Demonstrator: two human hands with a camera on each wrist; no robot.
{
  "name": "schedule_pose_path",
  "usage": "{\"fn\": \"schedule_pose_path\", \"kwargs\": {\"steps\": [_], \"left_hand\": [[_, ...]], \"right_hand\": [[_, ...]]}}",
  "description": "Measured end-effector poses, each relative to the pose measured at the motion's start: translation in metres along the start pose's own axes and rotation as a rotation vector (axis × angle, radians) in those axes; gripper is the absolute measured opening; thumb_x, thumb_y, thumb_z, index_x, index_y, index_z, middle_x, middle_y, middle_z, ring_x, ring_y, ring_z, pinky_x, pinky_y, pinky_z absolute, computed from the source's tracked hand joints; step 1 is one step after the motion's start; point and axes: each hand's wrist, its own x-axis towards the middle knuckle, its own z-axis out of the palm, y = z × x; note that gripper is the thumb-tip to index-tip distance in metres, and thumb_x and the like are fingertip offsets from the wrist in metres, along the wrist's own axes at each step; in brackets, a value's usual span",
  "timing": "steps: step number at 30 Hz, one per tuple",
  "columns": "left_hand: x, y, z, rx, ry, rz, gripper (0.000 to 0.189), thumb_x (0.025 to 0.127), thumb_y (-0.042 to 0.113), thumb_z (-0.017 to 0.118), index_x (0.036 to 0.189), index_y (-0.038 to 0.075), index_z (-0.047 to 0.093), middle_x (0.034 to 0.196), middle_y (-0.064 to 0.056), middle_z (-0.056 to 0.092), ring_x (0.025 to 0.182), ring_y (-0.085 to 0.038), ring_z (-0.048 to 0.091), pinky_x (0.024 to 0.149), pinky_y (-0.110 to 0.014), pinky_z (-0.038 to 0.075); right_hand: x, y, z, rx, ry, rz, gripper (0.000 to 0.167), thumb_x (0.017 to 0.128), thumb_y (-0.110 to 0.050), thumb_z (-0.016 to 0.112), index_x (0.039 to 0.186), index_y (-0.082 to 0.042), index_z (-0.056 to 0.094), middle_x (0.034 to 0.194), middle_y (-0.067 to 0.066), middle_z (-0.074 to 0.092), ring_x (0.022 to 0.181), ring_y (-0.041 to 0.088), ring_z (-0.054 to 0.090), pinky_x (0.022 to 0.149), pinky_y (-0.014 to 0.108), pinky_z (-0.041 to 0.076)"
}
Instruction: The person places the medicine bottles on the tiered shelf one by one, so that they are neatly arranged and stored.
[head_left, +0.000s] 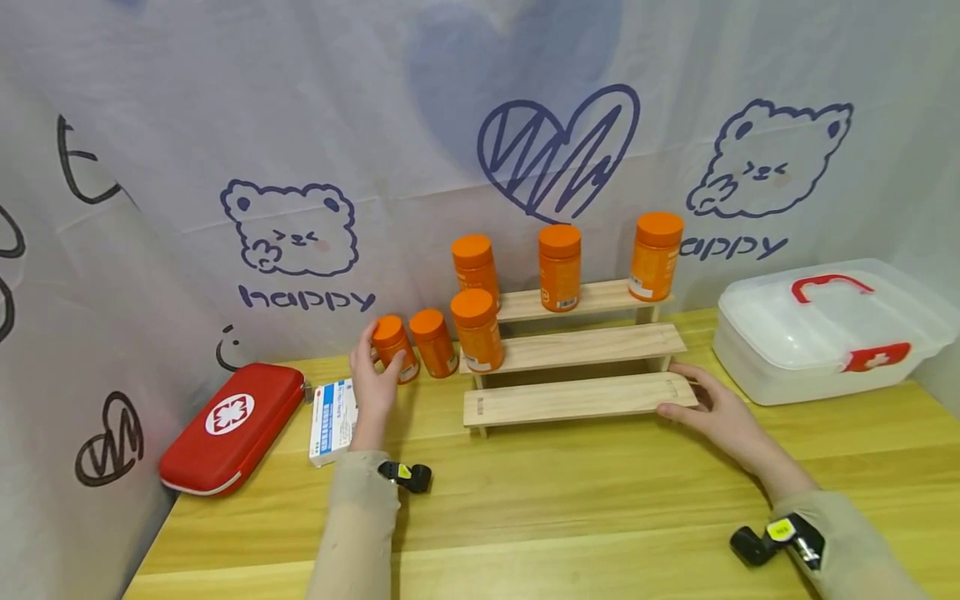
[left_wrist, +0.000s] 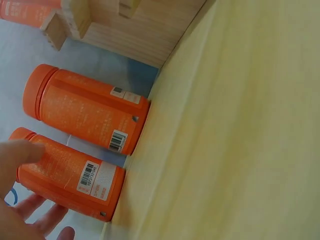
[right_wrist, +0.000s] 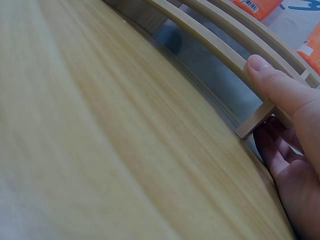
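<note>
A pale curtain printed with dark-blue hearts, bear faces and the word "happy" (head_left: 360, 83) hangs behind and to the left of a yellowish wood-grain table (head_left: 525, 500). Toward the far side of the table stands a pale wooden three-tier rack (head_left: 577, 400), its lowest step nearest. At the far right, a white box with a translucent lid (head_left: 825, 333) carries a red handle and a red clasp marked with a white cross. The person's light sleeves (head_left: 360, 517) reach in from the near side. On the left, close to the curtain, lies a red zipped case (head_left: 240, 433) with a round white emblem.

The right hand (head_left: 716, 408) grips the right end of the rack's lowest step, thumb over the near edge, fingers behind and below. The left hand (head_left: 372, 387) holds the leftmost orange bottle (head_left: 397, 354), thumb on one side and fingers round the other; the bottle stands on the table left of the rack, its barcode label facing the left wrist camera.

A second orange bottle (head_left: 432, 343) stands just right of it, also on the table. Another orange bottle (head_left: 477, 333) sits at the left end of the middle step, and three more orange bottles (head_left: 560, 271) are spread along the top step, the left one partly hidden.

A white carton with blue print (head_left: 326, 421) lies between the red case and the left wrist. Each wrist wears a small black device (head_left: 750, 546).
</note>
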Motion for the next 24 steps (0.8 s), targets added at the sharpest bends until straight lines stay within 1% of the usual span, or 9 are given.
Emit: {"fn": "schedule_pose_path", "kwargs": {"steps": [2,4,7,9,14,19,21,23,24], "left_hand": [[0.001,0.001,0.001,-0.008,0.017,-0.006,0.059,0.091,0.006,0.063,0.144,0.018,0.04,0.135,-0.02,0.038,0.116,-0.04,0.047,0.101,-0.047,0.039],[0.001,0.001,0.002,-0.014,0.029,-0.011,0.057,0.091,0.005,0.063,0.143,0.017,0.042,0.132,-0.019,0.039,0.114,-0.039,0.048,0.1,-0.047,0.04],[0.0,0.003,0.001,-0.018,0.044,-0.017,0.056,0.09,0.004,0.064,0.141,0.016,0.044,0.13,-0.018,0.042,0.112,-0.037,0.049,0.098,-0.046,0.042],[0.001,0.004,0.0,-0.028,0.051,-0.009,0.055,0.089,0.004,0.065,0.14,0.014,0.046,0.129,-0.018,0.044,0.111,-0.036,0.05,0.097,-0.045,0.042],[0.002,0.01,-0.006,-0.077,0.047,0.011,0.054,0.086,0.002,0.069,0.136,0.01,0.05,0.124,-0.019,0.052,0.104,-0.036,0.056,0.092,-0.043,0.046],[0.003,0.021,-0.018,-0.106,0.027,0.001,0.054,0.086,0.004,0.069,0.137,0.013,0.05,0.124,-0.018,0.052,0.102,-0.037,0.056,0.092,-0.044,0.046],[0.002,0.028,-0.023,-0.114,0.03,0.004,0.054,0.087,0.006,0.069,0.137,0.016,0.05,0.126,-0.016,0.051,0.103,-0.035,0.055,0.091,-0.044,0.046],[0.001,0.036,-0.029,-0.124,0.038,0.029,0.055,0.087,0.009,0.07,0.138,0.017,0.05,0.126,-0.016,0.051,0.102,-0.034,0.054,0.091,-0.043,0.045],[-0.003,0.046,-0.033,-0.13,0.04,0.033,0.055,0.088,0.008,0.069,0.138,0.016,0.049,0.126,-0.016,0.05,0.102,-0.034,0.054,0.091,-0.043,0.045]], "right_hand": [[0.0,0.0,0.0,0.003,-0.001,-0.001,0.075,0.088,-0.037,0.068,0.147,-0.01,0.032,0.145,0.026,0.033,0.123,0.039,0.044,0.089,0.022,0.04],[0.001,0.0,0.0,0.005,-0.001,0.0,0.075,0.088,-0.037,0.068,0.148,-0.009,0.031,0.146,0.026,0.032,0.124,0.04,0.043,0.093,0.031,0.041],[0.001,0.0,0.001,0.01,-0.002,-0.001,0.076,0.088,-0.037,0.068,0.148,-0.009,0.031,0.146,0.027,0.031,0.125,0.041,0.042,0.098,0.047,0.038],[0.001,0.0,0.001,0.015,-0.001,-0.002,0.076,0.088,-0.037,0.068,0.148,-0.008,0.03,0.146,0.028,0.03,0.125,0.043,0.041,0.099,0.053,0.036],[0.001,0.0,0.001,0.015,0.0,-0.004,0.076,0.088,-0.037,0.069,0.148,-0.009,0.031,0.146,0.028,0.03,0.125,0.043,0.041,0.099,0.054,0.036],[0.001,-0.001,0.001,0.005,0.0,-0.004,0.076,0.088,-0.038,0.068,0.147,-0.009,0.031,0.146,0.027,0.032,0.124,0.041,0.043,0.098,0.052,0.037],[0.0,-0.001,0.001,0.003,-0.001,-0.005,0.075,0.088,-0.038,0.068,0.147,-0.009,0.032,0.145,0.027,0.033,0.123,0.041,0.044,0.097,0.051,0.037],[0.0,-0.001,0.001,-0.001,-0.001,-0.005,0.075,0.088,-0.038,0.068,0.148,-0.01,0.031,0.145,0.027,0.033,0.122,0.04,0.045,0.097,0.05,0.038],[0.0,-0.001,0.0,-0.004,-0.002,-0.005,0.075,0.088,-0.039,0.068,0.148,-0.01,0.031,0.145,0.026,0.034,0.122,0.04,0.045,0.096,0.048,0.039]]}}
